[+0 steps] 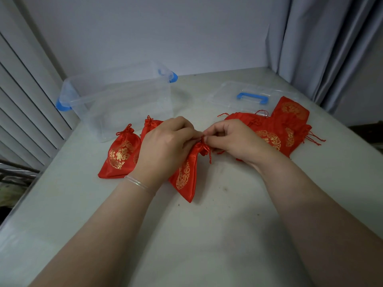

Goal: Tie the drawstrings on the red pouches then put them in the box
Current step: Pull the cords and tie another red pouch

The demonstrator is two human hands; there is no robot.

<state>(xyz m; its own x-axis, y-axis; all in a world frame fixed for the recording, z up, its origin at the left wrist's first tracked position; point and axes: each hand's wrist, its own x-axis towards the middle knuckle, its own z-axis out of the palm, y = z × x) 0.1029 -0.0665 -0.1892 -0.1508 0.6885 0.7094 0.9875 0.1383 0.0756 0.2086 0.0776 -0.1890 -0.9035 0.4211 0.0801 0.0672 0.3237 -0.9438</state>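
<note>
A red pouch with gold print lies on the table in the middle, its gathered neck pointing away from me. My left hand and my right hand meet at that neck, and each pinches the pouch's red drawstring between thumb and fingers. Two cinched red pouches lie to the left, one in full view and one partly hidden behind my left hand. A pile of several red pouches lies to the right behind my right hand. The clear plastic box with blue latches stands open at the back left.
The box's clear lid with a blue handle lies flat at the back right, partly under the pile. Grey curtains hang at the right, window blinds at the left. The white table has bare surface near me.
</note>
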